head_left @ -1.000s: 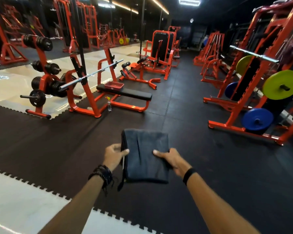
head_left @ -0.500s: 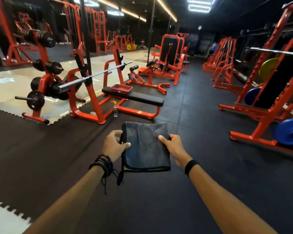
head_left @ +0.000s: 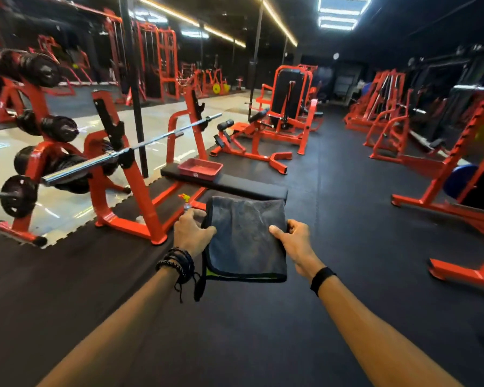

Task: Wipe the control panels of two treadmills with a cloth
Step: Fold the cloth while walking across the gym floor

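A folded dark grey cloth (head_left: 245, 238) with a yellow-green underside is stretched flat in front of me, above the black rubber floor. My left hand (head_left: 192, 233) grips its left edge and my right hand (head_left: 294, 241) grips its right edge, thumbs on top. No treadmill or control panel is in view.
An orange bench press (head_left: 129, 174) with a steel barbell (head_left: 129, 155) and black bench (head_left: 235, 184) stands just ahead to the left; a red tray (head_left: 200, 167) lies on the bench. A plate rack (head_left: 37, 152) is at the far left. Orange racks (head_left: 444, 174) line the right. A black floor aisle (head_left: 333, 177) runs between.
The view has moved forward and turned left: the bench press is nearer and the racks at the right have slid out of frame. Both hands keep the same hold on the cloth.
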Action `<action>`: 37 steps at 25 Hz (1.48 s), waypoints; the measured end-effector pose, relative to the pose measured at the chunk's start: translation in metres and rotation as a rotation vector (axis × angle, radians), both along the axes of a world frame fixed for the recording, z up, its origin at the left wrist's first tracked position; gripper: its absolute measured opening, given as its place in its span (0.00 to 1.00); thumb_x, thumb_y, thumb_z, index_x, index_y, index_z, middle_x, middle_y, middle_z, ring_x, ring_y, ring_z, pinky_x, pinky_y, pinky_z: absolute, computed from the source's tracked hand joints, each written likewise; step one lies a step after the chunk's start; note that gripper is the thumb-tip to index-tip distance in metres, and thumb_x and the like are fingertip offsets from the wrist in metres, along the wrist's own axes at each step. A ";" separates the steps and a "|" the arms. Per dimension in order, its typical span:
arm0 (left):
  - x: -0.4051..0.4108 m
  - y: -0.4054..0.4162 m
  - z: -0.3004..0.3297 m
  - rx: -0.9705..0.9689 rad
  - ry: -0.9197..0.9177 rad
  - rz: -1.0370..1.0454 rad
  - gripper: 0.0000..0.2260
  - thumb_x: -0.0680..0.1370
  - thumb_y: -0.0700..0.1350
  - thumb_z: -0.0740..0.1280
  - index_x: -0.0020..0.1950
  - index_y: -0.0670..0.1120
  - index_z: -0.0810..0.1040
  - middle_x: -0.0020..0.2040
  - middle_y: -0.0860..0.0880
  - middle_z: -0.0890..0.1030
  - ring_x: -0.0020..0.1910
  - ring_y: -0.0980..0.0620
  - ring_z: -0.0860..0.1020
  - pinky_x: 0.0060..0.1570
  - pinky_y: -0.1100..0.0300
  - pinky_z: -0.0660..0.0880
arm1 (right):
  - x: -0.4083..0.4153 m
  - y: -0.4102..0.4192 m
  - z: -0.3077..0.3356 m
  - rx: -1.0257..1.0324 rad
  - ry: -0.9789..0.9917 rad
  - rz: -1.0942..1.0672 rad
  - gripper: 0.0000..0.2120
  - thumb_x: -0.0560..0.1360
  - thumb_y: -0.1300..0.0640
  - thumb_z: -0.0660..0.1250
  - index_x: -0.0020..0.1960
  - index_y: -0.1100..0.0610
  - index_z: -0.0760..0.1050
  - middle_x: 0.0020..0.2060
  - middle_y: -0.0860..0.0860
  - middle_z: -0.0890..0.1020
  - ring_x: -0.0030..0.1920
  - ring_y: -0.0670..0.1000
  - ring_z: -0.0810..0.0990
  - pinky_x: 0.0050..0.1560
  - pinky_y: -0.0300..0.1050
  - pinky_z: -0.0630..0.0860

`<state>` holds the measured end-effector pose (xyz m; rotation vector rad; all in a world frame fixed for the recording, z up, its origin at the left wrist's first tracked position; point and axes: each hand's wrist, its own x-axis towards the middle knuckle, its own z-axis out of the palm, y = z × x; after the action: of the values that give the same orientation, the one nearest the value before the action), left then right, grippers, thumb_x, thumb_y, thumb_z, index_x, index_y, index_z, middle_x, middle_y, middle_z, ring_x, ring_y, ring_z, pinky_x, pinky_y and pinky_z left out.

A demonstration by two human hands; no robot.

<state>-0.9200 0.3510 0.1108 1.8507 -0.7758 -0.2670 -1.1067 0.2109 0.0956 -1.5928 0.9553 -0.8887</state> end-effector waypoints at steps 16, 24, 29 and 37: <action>0.316 -0.306 -0.027 -0.010 0.105 0.071 0.17 0.68 0.34 0.75 0.54 0.45 0.78 0.47 0.50 0.81 0.48 0.49 0.80 0.48 0.60 0.73 | 0.320 -0.333 -0.016 0.005 0.149 0.124 0.24 0.75 0.63 0.72 0.68 0.51 0.70 0.55 0.54 0.83 0.54 0.51 0.83 0.57 0.54 0.81; 0.466 -0.464 -0.050 0.056 0.142 -0.012 0.21 0.67 0.35 0.77 0.57 0.46 0.77 0.48 0.48 0.82 0.46 0.48 0.81 0.53 0.51 0.78 | 0.449 -0.473 -0.036 0.077 0.120 0.081 0.26 0.76 0.67 0.69 0.69 0.47 0.69 0.49 0.59 0.84 0.51 0.56 0.84 0.52 0.54 0.83; 0.549 -0.569 -0.093 0.109 0.185 -0.008 0.23 0.66 0.36 0.79 0.57 0.45 0.77 0.45 0.49 0.81 0.44 0.47 0.81 0.51 0.51 0.79 | 0.534 -0.579 -0.072 0.147 0.130 0.104 0.25 0.77 0.68 0.68 0.69 0.50 0.69 0.52 0.54 0.83 0.52 0.52 0.84 0.51 0.48 0.83; 0.705 -0.738 -0.093 0.132 0.201 0.097 0.21 0.66 0.33 0.77 0.55 0.45 0.76 0.44 0.45 0.82 0.44 0.46 0.80 0.48 0.55 0.77 | 0.700 -0.753 -0.091 0.201 0.214 0.111 0.26 0.75 0.69 0.68 0.70 0.54 0.69 0.45 0.64 0.84 0.45 0.57 0.83 0.51 0.60 0.82</action>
<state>-0.2151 -0.3874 0.0176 1.9436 -0.5397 -0.4436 -0.4062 -0.5418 0.0044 -1.5709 1.0586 -0.5350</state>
